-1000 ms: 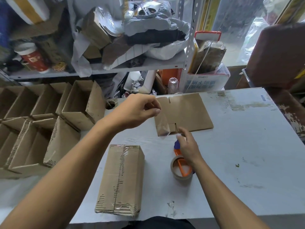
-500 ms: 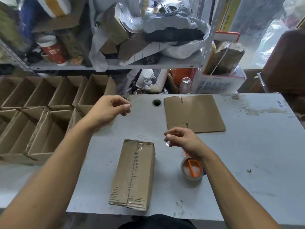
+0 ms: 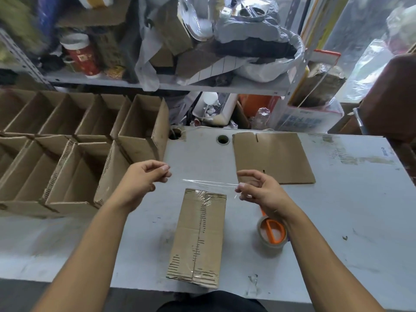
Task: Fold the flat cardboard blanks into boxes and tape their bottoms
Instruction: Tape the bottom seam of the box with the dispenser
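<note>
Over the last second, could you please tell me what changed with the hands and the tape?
The right hand left the tape roll and now pinches one end of a clear tape strip. The left hand swung left with the other end, so the strip is stretched between them over the box. The box, the roll and the flat cardboard blank stayed on the table.

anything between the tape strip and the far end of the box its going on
Nothing visible. The tape strip, held between left hand and right hand, hangs just beyond the box.
</note>
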